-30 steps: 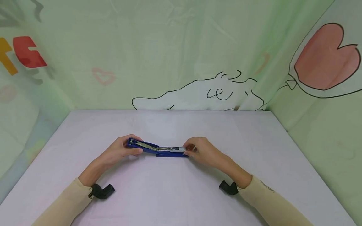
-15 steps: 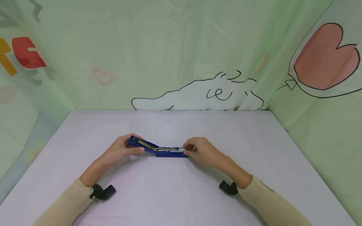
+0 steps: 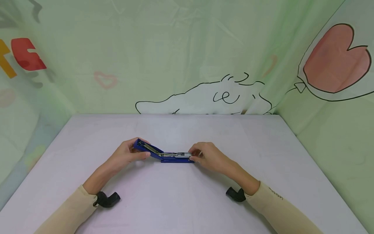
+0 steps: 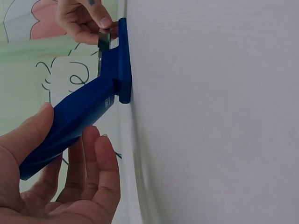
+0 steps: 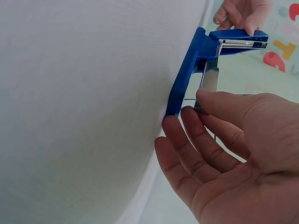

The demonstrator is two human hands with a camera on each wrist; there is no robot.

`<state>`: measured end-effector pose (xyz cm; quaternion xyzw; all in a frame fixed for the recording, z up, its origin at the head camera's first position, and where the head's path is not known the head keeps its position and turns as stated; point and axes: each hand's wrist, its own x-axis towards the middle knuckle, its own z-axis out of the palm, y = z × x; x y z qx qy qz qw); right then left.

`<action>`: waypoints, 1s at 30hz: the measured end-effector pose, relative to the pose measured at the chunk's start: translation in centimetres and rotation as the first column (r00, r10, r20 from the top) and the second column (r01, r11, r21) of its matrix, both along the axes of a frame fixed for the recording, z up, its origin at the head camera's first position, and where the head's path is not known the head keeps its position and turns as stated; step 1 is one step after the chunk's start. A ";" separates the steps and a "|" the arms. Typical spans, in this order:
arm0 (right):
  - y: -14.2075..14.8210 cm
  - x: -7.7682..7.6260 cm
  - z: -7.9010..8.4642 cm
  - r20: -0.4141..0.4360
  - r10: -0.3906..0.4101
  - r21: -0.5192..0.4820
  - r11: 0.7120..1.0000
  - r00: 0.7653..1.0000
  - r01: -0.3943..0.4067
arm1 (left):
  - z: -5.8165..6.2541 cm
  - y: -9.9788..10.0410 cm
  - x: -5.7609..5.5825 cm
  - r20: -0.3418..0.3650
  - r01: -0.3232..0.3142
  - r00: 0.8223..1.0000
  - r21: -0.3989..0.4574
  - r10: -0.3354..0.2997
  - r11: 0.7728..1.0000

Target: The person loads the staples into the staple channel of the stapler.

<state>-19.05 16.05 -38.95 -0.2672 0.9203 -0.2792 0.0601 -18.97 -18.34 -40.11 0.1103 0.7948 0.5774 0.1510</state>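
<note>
A blue stapler lies on the table with its top cover swung far back to the left, laying bare the metal staple magazine. The cover slants upward off the table. My left hand holds that cover near its end, thumb on one side and fingers on the other. At the stapler's right end, my right hand pinches the tip of the magazine between thumb and fingers. Other right fingertips are at the end of the blue base. Whether staples sit in the magazine I cannot tell.
A white cloth covers the table. Green printed curtains hang behind it and at both sides. A black wrist mount sits on the left sleeve, and another black mount is on the right one.
My left hand has tilted the stapler's cover a little higher, its end shifting up and to the right. The right hand and the base have stayed nearly still.
</note>
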 end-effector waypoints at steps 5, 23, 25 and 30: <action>0.0 0.0 0.0 0.009 -0.003 -0.009 1.000 1.000 0.003 | 0.3 0.4 0.3 -0.020 -0.009 1.000 -0.013 0.009 1.000; 0.0 0.0 0.1 0.016 0.008 -0.023 1.000 1.000 -0.008 | 0.9 1.6 0.4 -0.063 -0.032 0.998 -0.048 0.029 0.998; 0.0 -0.1 0.0 0.017 0.011 -0.027 1.000 1.000 -0.010 | 0.9 1.7 0.4 -0.067 -0.034 0.997 -0.052 0.031 0.998; 0.1 -0.1 0.0 0.013 0.015 -0.034 0.999 1.000 -0.014 | 0.8 2.0 0.1 -0.078 -0.034 0.997 -0.051 0.029 0.998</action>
